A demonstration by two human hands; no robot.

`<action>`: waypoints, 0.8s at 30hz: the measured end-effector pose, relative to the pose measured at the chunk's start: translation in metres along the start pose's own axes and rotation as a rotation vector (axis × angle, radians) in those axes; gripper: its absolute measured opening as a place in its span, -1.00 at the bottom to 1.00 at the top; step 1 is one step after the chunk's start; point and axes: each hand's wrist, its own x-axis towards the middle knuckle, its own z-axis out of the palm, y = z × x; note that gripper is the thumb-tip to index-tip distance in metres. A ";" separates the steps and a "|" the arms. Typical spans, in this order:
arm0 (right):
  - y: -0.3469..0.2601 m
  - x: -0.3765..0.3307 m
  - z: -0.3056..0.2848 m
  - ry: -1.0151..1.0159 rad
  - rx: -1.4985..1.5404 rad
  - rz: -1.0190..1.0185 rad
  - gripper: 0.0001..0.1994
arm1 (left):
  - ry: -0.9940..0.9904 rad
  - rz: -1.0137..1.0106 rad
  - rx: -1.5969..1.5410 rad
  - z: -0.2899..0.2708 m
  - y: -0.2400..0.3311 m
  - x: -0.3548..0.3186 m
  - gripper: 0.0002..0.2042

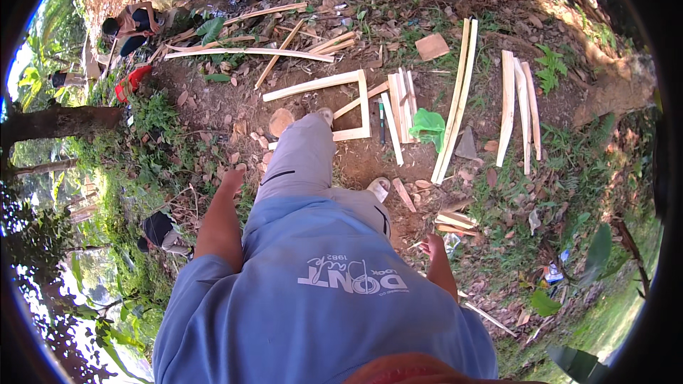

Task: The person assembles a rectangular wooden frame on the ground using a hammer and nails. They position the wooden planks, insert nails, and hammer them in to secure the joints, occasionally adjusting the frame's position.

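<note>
My left hand (233,178) hangs at my side over leafy ground, touching nothing I can see; its fingers are too foreshortened to read. On the other side, my right hand (431,246) hangs with curled fingers, a thin pale sliver showing beside them that I cannot make out. The nearest thing to it is a small stack of short wood pieces (457,222). Ahead of my feet lies a three-sided frame of pale wooden battens (366,107). To its right are a dark-handled tool (382,122), several slats (403,103) and a crumpled green plastic bag (428,125).
Long battens (459,99) and shorter planks (523,110) lie at right. More timber (249,52) is scattered far left. A sawn log round (282,121) sits by my left foot. One person (135,25) crouches far left; another (167,233) is at left. A tree trunk (67,123) stands left.
</note>
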 end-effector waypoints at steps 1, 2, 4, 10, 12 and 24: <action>0.002 0.001 0.008 -0.009 0.003 -0.008 -0.54 | -0.062 -0.122 -0.266 -0.003 0.003 -0.002 -0.63; -0.004 0.004 0.017 0.001 -0.028 0.023 -0.55 | 0.048 -0.311 -0.389 -0.002 0.012 -0.002 -0.58; -0.025 0.017 0.036 0.014 -0.026 0.038 -0.57 | 0.021 -0.358 -0.367 -0.016 0.012 0.007 -0.54; -0.088 -0.026 0.098 0.056 0.364 -0.192 -0.65 | 0.080 0.033 0.166 -0.091 0.030 0.145 -0.70; -0.082 -0.028 0.128 0.115 0.513 -0.129 -0.65 | 0.134 0.305 0.287 -0.114 0.065 0.226 -0.74; 0.019 0.002 0.313 0.222 -0.729 -0.277 -0.71 | -0.415 0.504 -0.059 -0.070 0.421 0.351 -0.63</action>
